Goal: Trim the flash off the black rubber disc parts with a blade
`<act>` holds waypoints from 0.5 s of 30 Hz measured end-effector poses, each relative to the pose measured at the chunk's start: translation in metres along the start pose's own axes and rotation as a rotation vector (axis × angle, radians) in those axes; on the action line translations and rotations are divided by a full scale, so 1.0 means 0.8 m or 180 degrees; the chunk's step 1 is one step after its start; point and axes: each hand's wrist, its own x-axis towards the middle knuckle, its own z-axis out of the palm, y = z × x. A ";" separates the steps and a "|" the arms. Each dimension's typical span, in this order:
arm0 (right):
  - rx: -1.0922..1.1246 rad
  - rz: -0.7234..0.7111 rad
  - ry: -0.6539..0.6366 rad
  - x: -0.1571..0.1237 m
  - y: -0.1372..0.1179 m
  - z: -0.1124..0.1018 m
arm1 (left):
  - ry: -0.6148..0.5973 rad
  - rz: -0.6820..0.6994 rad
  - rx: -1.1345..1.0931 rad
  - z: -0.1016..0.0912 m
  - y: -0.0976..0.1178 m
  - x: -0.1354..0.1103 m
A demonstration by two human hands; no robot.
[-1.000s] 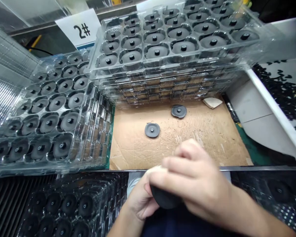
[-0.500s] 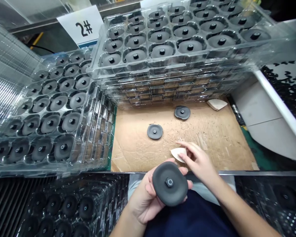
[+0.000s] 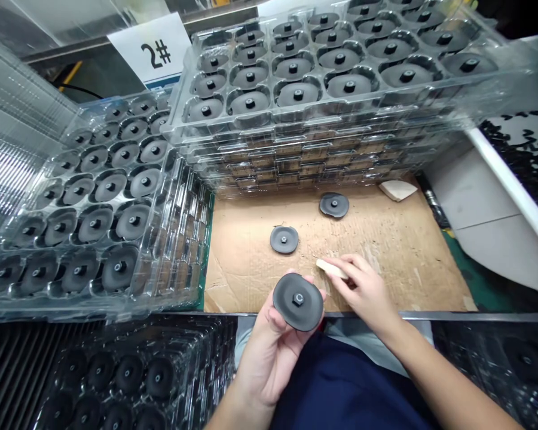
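My left hand [image 3: 275,352] grips a dark grey, rounded disc [image 3: 297,301] with a short stub at its centre, its stub side facing up. To the right, my right hand [image 3: 363,289] pinches a cream, wedge-shaped pad [image 3: 332,269], which looks like a sponge, edge-on between thumb and fingers. The pad is close to the disc but apart from it. Beyond my hands, a second disc [image 3: 284,239] and a third disc [image 3: 334,205] lie on the cardboard [image 3: 242,280].
Stacked clear trays of discs stand at the back [image 3: 287,137] and left [image 3: 161,239], with more trays [image 3: 130,382] below the table edge. Another cream wedge [image 3: 398,190] lies back right. A white bin [image 3: 497,179] holds small black pieces. A "2#" sign [image 3: 150,51] stands behind.
My left hand has raised the disc a little, away from my body. The wedge in my right hand has turned from showing its flat face to edge-on.
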 end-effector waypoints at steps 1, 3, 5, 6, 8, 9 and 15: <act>0.0068 -0.0001 -0.0020 0.000 -0.006 -0.003 | 0.0026 0.0048 0.0031 0.000 -0.001 -0.001; 0.0194 -0.0041 -0.0092 -0.005 -0.018 -0.004 | 0.0091 0.0139 0.0085 0.000 -0.001 -0.002; 0.0282 -0.0131 -0.0213 -0.011 -0.026 -0.001 | 0.0210 0.0243 0.0136 0.000 -0.002 -0.002; 0.0312 -0.0171 -0.0281 -0.012 -0.029 0.001 | 0.0272 0.0301 0.0169 -0.001 -0.003 -0.001; 0.0347 -0.0174 -0.0360 -0.010 -0.035 -0.001 | 0.0383 0.0395 0.0255 -0.001 -0.004 0.000; 0.0355 -0.0126 -0.0354 -0.007 -0.041 -0.006 | 0.0418 0.0430 0.0298 0.000 -0.005 0.001; 0.0665 -0.0631 0.0234 0.016 -0.118 -0.055 | 0.0386 0.0498 0.0594 0.011 -0.010 0.002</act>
